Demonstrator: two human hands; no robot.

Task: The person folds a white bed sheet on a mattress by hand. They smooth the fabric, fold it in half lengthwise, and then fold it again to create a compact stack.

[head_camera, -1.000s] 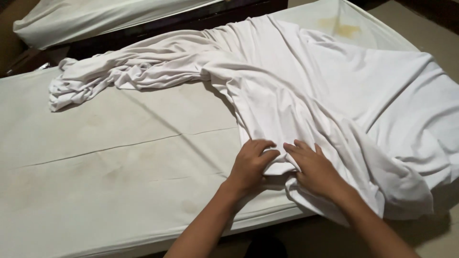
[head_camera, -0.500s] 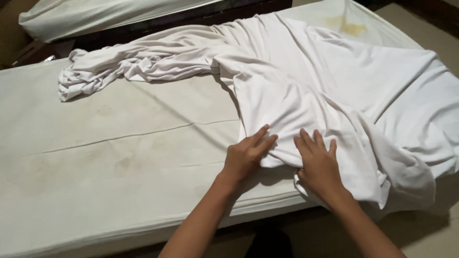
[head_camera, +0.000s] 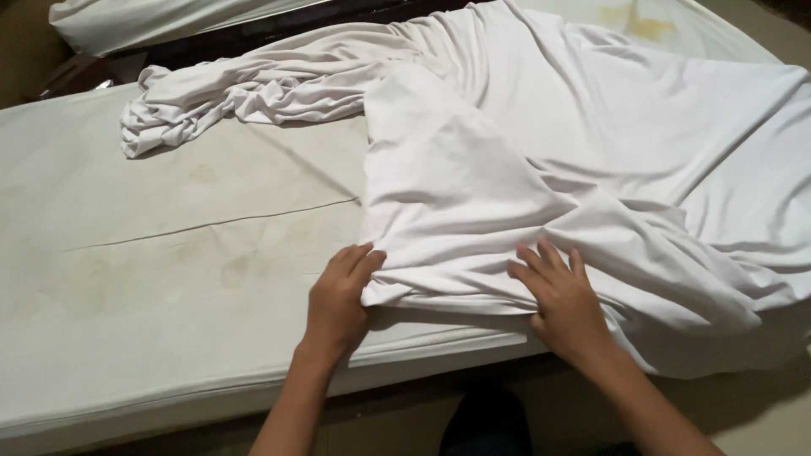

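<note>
A large white bed sheet [head_camera: 541, 160] lies rumpled over the right half of a bare, stained mattress [head_camera: 152, 253], with a twisted end trailing to the upper left. My left hand [head_camera: 338, 300] rests at the sheet's left front edge, thumb tucked under the fold, fingers on the mattress. Further right, my right hand [head_camera: 562, 300] presses flat on top of the sheet, fingers spread, close to the mattress's front edge. Neither hand lifts the cloth.
A second mattress or bed [head_camera: 144, 17] with white cover stands at the back left, across a dark gap [head_camera: 253, 38]. A yellow stain [head_camera: 634, 21] marks the far right of the mattress. Floor shows below the front edge.
The two hands have spread apart along the sheet's front edge, the left going left, the right going right. The sheet's fold lies flatter and wider than before.
</note>
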